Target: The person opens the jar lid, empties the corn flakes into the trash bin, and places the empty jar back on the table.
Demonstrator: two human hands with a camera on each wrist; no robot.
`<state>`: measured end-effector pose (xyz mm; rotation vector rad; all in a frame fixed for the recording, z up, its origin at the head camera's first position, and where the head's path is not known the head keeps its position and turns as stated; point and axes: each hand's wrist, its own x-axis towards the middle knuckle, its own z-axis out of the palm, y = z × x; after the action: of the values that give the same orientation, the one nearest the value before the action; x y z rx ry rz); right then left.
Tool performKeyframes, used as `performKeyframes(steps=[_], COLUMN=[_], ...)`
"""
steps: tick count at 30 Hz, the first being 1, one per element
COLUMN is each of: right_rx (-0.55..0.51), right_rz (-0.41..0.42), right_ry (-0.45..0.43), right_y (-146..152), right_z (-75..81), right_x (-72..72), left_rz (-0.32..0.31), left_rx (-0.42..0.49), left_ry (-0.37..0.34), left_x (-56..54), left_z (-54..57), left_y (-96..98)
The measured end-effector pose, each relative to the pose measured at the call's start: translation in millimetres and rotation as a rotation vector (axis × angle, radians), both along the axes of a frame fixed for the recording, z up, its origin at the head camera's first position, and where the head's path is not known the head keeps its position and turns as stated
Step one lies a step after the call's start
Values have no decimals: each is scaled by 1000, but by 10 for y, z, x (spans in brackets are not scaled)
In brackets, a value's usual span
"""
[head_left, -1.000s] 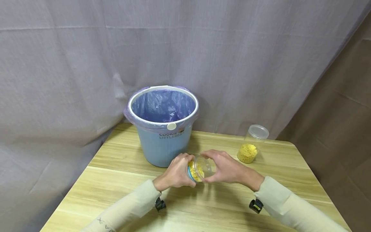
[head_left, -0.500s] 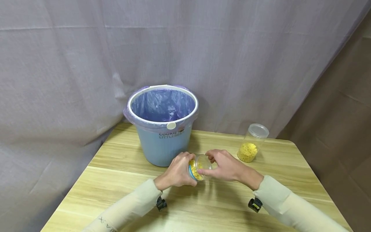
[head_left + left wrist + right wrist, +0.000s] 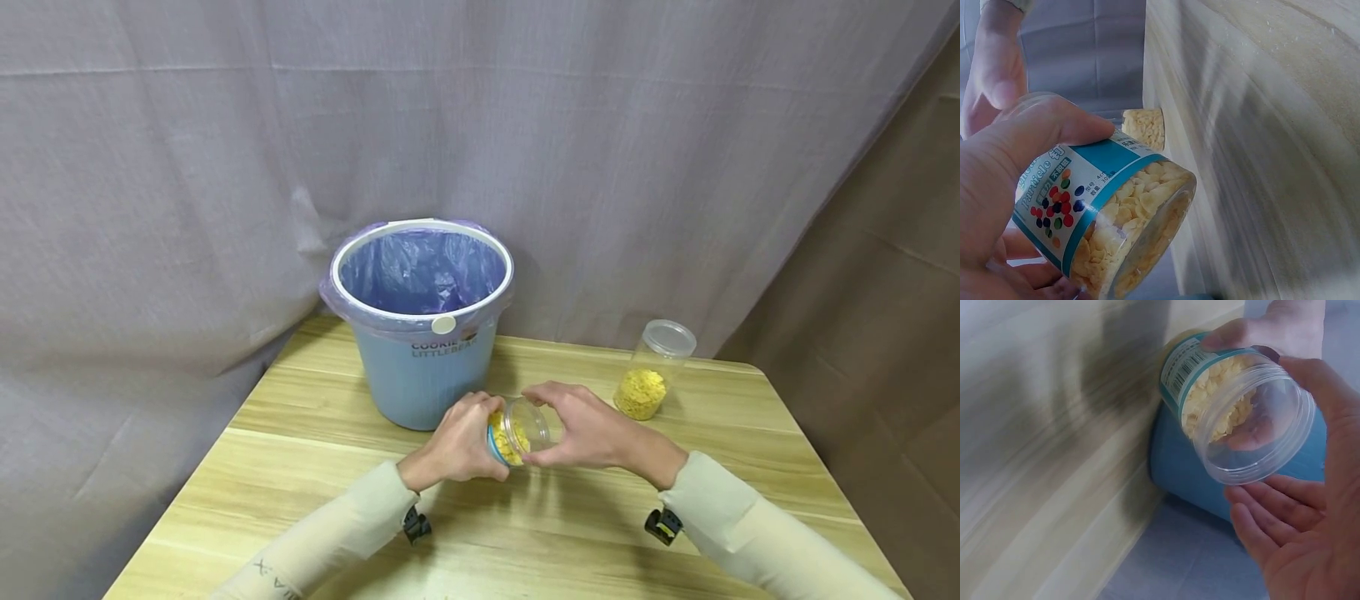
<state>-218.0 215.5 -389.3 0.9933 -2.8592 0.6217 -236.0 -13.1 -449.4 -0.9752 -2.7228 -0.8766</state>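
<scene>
A clear plastic jar (image 3: pixel 1091 206) with a teal-and-white label lies tilted on its side between the hands, partly filled with yellow flakes (image 3: pixel 504 442). My left hand (image 3: pixel 459 440) grips its labelled body near the base, fingers wrapped behind it. The jar's ridged clear lid (image 3: pixel 1257 464) faces right. My right hand (image 3: pixel 588 429) holds the lid by its rim, thumb on the near side and fingers curving round the far side. In the right wrist view the thumb (image 3: pixel 1319 378) is at the lid's edge, with the fingertips (image 3: pixel 1238 494) right at the opposite rim.
A blue bucket (image 3: pixel 420 379) with a white rim and purple liner stands behind the left hand. A second clear jar (image 3: pixel 643 392) of yellow flakes stands upright, lidded, at the back right. The wooden table (image 3: pixel 315 483) ends at grey curtains (image 3: pixel 600 167).
Half a second ago the right hand's fingers were turned in over the lid; now they have spread and turned back round its rim, as a second ago. The left hand stays nearly still.
</scene>
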Motion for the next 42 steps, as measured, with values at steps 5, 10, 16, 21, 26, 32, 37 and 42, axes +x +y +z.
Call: performKeyframes(steps=[5, 10, 16, 21, 26, 32, 37, 42], right_rx=[8, -9, -1, 5, 9, 6, 3, -1], right_rz=[-84, -144, -132, -60, -10, -69, -157, -199], right_ry=[-84, -179, -177, -116, -64, -107, -178, -208], right_y=[2, -13, -15, -7, 9, 49, 28, -10], right_z=[10, -10, -19, 20, 32, 86, 70, 20], right_x=[-7, -19, -2, -4, -31, -31, -23, -32], left_rz=[0, -2, -16, -6, -6, 1, 5, 9], left_rx=[-2, 0, 1, -5, -2, -10, -11, -19], left_ry=[4, 2, -3, 19, 21, 12, 9, 8], left_x=[-6, -9, 2, -1, -11, -25, -32, -31], left_z=[8, 15, -4, 0, 9, 13, 12, 12], left_y=[2, 10, 19, 8, -5, 17, 25, 33])
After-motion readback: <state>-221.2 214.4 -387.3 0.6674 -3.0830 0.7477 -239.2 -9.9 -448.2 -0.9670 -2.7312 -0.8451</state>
